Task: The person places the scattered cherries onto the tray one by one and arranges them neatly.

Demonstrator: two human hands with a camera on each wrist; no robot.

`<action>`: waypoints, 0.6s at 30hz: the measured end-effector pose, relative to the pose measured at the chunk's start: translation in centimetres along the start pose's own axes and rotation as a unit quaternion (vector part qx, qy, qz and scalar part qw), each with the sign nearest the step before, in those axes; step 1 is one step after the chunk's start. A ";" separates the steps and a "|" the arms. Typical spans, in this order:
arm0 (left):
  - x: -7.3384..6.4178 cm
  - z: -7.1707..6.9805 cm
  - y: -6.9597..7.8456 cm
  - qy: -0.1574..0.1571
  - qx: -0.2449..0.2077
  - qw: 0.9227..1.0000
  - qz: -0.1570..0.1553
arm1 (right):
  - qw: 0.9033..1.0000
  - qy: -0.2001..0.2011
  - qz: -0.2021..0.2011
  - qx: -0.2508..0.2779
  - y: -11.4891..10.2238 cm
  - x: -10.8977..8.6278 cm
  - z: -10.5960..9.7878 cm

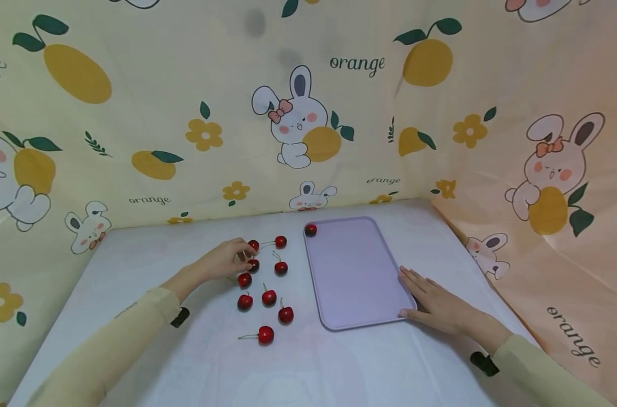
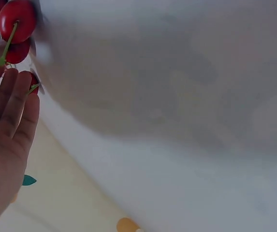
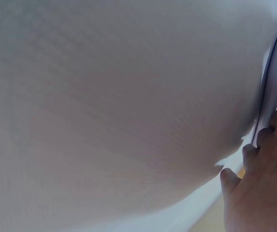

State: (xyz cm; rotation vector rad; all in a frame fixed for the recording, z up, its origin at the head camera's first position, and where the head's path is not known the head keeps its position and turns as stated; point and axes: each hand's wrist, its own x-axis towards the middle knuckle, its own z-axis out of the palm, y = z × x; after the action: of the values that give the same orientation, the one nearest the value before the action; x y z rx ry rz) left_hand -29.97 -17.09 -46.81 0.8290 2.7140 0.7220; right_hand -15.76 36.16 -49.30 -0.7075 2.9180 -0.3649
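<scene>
My left hand (image 1: 226,260) reaches over the left side of a group of red cherries, thumb and bent fingers around one cherry (image 1: 254,265). Just past the fingertips sits another cherry (image 1: 253,245), partly covered. In the left wrist view, a cherry with a green stem (image 2: 17,19) shows close to the fingers of the left hand (image 2: 7,125). My right hand (image 1: 443,305) lies with straight fingers along the right edge of a pale purple tray (image 1: 359,271). From the right wrist view, the fingers of this hand (image 3: 264,174) meet the tray's side (image 3: 273,77).
One cherry (image 1: 311,230) sits in the tray's far left corner. Several more stemmed cherries, such as the nearest one (image 1: 265,335), lie left of the tray on the white tabletop (image 1: 308,373). A printed rabbit-and-orange cloth (image 1: 227,73) stands behind and beside the table.
</scene>
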 end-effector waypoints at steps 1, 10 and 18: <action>0.0 0.1 0.0 -0.001 -0.002 1.000 0.002 | 1.000 0.000 0.000 -0.001 0.0 0.0 0.0; 0.1 0.7 -0.2 -0.009 -0.014 1.000 0.000 | 1.000 0.001 -0.001 -0.007 -0.1 0.0 0.0; 0.2 0.9 -0.3 -0.020 -0.025 0.999 -0.013 | 1.000 0.002 0.000 -0.005 -0.2 0.0 -0.1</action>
State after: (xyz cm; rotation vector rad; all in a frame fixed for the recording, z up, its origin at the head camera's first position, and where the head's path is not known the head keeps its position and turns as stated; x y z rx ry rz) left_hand -29.97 -16.79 -47.75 0.7864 2.6558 0.7555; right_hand -15.65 36.02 -49.20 -0.7086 2.9262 -0.3518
